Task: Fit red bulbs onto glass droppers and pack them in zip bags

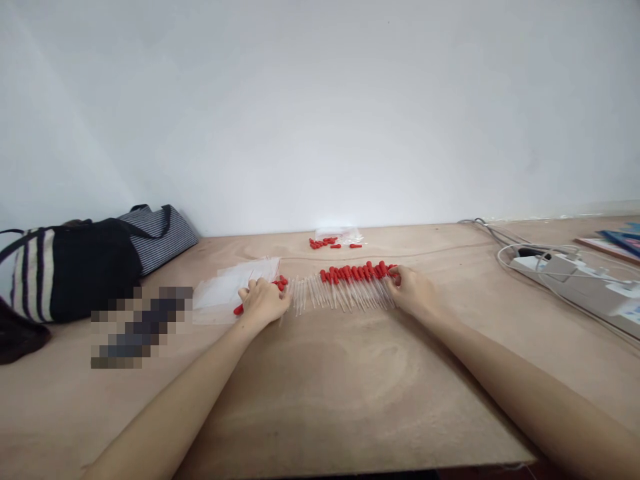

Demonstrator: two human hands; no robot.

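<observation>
A row of clear glass droppers with red rubber bulbs (350,283) lies side by side on the wooden table (330,387). My right hand (413,290) rests at the right end of that row, fingers touching the last droppers. My left hand (263,300) is curled over a few red-bulbed droppers (280,284) at the left end, next to a stack of clear plastic bags (233,287). Whether the left hand grips them is unclear.
A small clear bag with loose red bulbs (334,240) lies near the wall. Striped cloth bags (90,260) sit at the left. A white power strip with cables (575,273) and books (617,241) occupy the right. A blurred dark object (140,327) lies left of the bags.
</observation>
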